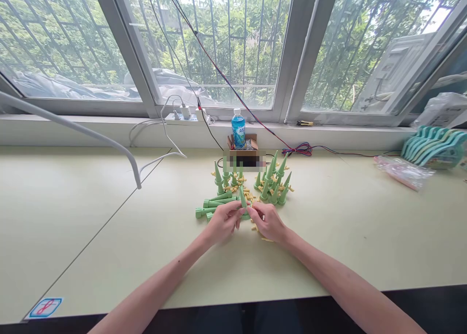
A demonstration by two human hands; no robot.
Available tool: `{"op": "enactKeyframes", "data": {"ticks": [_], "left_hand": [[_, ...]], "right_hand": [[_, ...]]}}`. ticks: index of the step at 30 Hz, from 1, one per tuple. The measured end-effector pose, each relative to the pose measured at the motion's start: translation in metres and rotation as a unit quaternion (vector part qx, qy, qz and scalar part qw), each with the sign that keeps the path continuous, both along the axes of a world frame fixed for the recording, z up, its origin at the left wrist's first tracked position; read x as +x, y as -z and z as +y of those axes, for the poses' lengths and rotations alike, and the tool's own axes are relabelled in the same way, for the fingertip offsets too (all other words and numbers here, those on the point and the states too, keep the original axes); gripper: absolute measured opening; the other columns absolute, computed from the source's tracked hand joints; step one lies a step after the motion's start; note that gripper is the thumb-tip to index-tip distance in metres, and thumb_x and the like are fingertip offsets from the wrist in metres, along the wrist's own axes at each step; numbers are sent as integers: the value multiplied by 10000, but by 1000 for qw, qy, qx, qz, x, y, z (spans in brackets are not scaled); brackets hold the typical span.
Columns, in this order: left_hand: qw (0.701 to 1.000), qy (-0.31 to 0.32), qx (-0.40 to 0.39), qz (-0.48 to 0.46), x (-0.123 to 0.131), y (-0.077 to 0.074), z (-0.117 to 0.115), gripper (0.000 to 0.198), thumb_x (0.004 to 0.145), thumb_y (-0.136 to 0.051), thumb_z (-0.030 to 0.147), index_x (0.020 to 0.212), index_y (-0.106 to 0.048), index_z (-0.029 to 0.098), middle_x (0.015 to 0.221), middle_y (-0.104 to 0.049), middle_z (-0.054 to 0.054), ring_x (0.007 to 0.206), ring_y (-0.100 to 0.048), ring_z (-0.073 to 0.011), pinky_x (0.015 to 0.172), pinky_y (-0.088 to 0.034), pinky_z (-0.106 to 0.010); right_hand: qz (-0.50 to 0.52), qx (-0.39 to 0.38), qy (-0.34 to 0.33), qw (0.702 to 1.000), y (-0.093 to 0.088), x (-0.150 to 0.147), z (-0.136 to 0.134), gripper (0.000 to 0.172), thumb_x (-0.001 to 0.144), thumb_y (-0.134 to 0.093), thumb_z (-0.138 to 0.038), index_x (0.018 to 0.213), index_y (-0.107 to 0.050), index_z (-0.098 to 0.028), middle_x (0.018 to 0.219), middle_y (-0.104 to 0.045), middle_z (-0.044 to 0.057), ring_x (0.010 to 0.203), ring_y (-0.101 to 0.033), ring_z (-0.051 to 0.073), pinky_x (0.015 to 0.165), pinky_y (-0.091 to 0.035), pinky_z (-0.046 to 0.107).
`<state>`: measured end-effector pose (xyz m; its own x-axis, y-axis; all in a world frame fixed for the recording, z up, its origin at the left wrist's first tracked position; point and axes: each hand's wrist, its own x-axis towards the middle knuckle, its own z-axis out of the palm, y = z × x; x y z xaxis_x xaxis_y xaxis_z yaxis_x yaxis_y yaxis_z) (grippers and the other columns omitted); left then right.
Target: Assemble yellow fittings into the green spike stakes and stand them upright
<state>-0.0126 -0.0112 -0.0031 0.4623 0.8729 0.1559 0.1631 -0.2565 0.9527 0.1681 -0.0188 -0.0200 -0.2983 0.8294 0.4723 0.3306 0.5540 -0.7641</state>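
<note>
My left hand (223, 222) is closed round a green plastic cone spike (242, 199) that points up between both hands. My right hand (268, 220) pinches at the base of the same spike, fingers curled; what it holds there is too small to make out. Several green spikes (215, 202) lie flat just left of my hands. More green spikes stand upright in two groups, one behind (223, 177) and one to the right (274, 182). Small yellow pieces (248, 195) are scattered among them on the pale green table (109, 217).
A small cardboard box (243, 154) with a blue-labelled bottle (238, 128) stands at the back by the windowsill. White cable (73, 126) crosses the left side. Red and black wires (299, 150) run along the sill. A clear plastic bag (403, 171) and stacked teal parts (434, 147) sit far right.
</note>
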Motion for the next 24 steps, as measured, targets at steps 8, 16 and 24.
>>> {"op": "enactKeyframes", "data": {"ticks": [8, 16, 24], "left_hand": [[997, 60, -47, 10, -5, 2, 3, 362, 943, -469, 491, 814, -542, 161, 553, -516, 19, 434, -488, -99, 390, -387, -203], [994, 94, -58, 21, -9, 3, 5, 368, 954, -447, 480, 777, -523, 167, 544, -517, 22, 404, -487, -96, 400, -373, -211], [991, 109, -70, 17, -9, 2, 5, 388, 958, -436, 490, 779, -537, 162, 555, -546, 10, 415, -503, -101, 405, -388, -212]], "right_hand": [[-65, 54, -13, 996, -4, 0, -2, 362, 966, -425, -302, 647, -281, -211, 534, -309, -68, 477, -264, 84, 506, -271, 240], [-138, 86, -10, 987, -4, 0, -4, 328, 960, -432, -273, 656, -332, -201, 531, -329, -64, 467, -273, 78, 502, -249, 231], [-182, 124, 14, 975, -3, -2, -5, 329, 961, -432, -291, 649, -396, -193, 529, -352, -55, 465, -273, 80, 496, -236, 232]]}}
